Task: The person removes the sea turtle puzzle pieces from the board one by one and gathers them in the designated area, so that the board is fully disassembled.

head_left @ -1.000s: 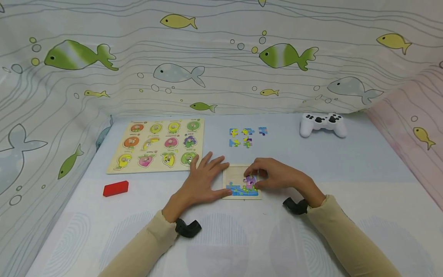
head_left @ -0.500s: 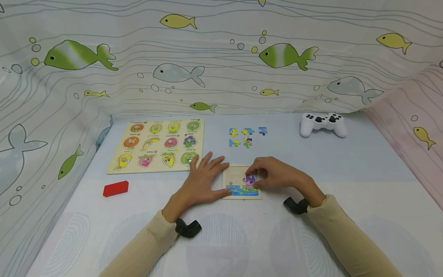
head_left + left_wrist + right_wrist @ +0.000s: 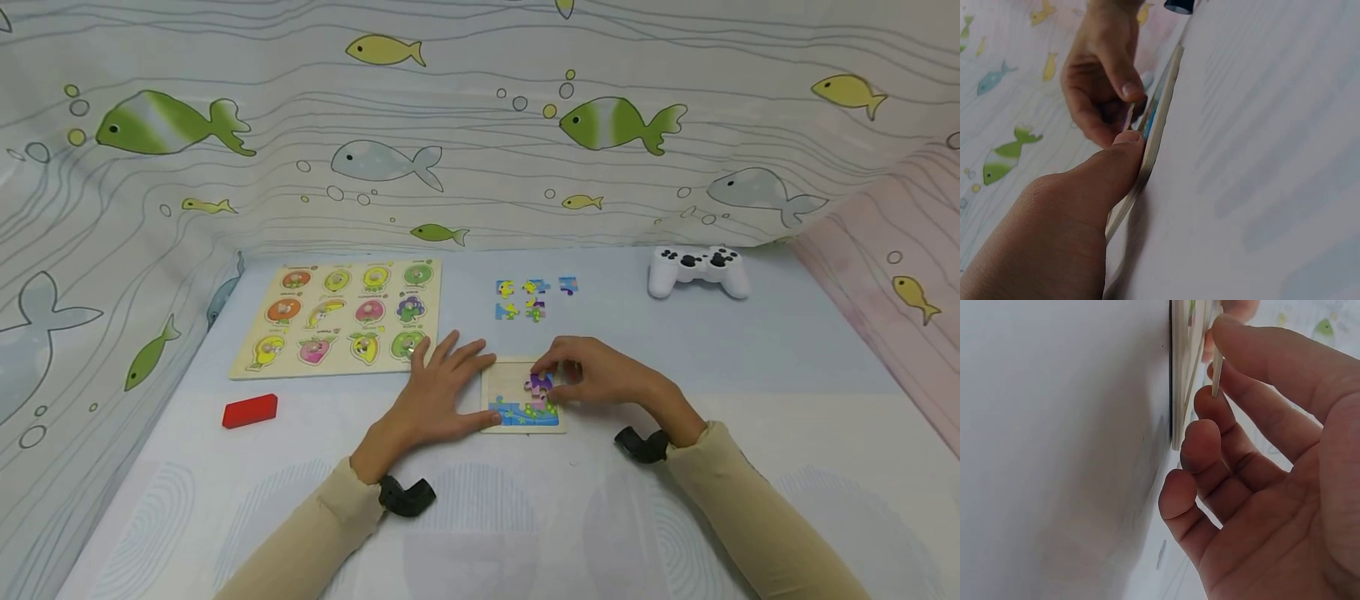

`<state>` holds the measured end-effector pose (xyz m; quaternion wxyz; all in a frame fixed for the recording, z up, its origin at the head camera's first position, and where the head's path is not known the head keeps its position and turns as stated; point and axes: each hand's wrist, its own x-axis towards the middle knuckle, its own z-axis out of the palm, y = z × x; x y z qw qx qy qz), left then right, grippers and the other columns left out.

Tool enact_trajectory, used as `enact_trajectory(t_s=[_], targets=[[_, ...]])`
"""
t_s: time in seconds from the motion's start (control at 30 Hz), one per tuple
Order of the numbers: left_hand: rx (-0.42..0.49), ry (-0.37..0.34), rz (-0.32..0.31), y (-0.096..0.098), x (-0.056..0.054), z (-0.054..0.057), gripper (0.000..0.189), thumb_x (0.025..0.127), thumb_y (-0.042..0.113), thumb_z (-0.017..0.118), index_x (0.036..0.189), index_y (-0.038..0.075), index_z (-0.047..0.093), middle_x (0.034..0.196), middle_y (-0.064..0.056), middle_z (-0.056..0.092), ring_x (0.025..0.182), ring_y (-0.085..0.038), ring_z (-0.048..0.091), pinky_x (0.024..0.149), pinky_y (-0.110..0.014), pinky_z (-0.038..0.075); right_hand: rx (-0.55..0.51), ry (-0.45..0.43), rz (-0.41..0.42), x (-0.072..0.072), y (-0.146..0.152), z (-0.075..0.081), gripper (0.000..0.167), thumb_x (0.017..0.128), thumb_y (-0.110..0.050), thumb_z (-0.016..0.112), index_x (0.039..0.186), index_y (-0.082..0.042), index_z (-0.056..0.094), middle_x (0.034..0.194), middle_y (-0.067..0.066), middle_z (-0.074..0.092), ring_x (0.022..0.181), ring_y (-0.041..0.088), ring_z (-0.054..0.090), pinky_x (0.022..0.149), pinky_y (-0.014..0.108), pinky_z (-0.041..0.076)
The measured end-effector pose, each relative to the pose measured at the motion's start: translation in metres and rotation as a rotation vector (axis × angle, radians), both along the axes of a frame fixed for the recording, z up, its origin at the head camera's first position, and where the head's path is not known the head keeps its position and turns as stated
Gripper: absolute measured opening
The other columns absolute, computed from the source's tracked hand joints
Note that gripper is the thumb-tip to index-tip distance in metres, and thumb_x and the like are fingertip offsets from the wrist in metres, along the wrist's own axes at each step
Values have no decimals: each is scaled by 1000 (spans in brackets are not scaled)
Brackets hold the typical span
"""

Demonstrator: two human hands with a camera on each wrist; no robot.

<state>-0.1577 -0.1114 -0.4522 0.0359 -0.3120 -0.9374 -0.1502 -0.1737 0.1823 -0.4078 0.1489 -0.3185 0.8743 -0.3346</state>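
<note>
Head view: right hand pinches 1 puzzle piece.

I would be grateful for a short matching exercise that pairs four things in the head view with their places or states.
1. Red block
2. White game controller
3. Purple puzzle piece
4. Left hand

A. pinched by the right hand
B. just in front of the fruit puzzle board
C. fingers spread, thumb at the small puzzle tray
D. far right of the table

Pairs: 1-B, 2-D, 3-A, 4-C
</note>
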Motion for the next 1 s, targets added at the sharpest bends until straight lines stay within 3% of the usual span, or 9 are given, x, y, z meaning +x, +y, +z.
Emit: enact_trajectory(t_s=[0.37,0.7,1.0], targets=[[18,6,-5,-1,0,-1,82,82,72,62,150,27,51,161,-1,44,155,-40,26,119,-71,8,-36,12,-20,-2,4,-2,35,89,-14,78,123,-17,73,100,0,64,82,18,53,70,24,44],[15,1,-2,0,1,-2,83,82,73,62,150,28,50,161,0,43,155,-38,25,120,-71,8,-55,18,-73,-4,7,-3,35,89,-14,78,124,-14,73,107,-2,68,83,18,55,72,25,46],[14,6,-5,-1,0,-2,82,82,72,63,150,28,50,161,1,43,155,-38,26,120,-70,8,-48,34,-125,-9,16,-6,36,89,-16,79,124,-18,73,104,-3,67,82,16,54,73,25,47]])
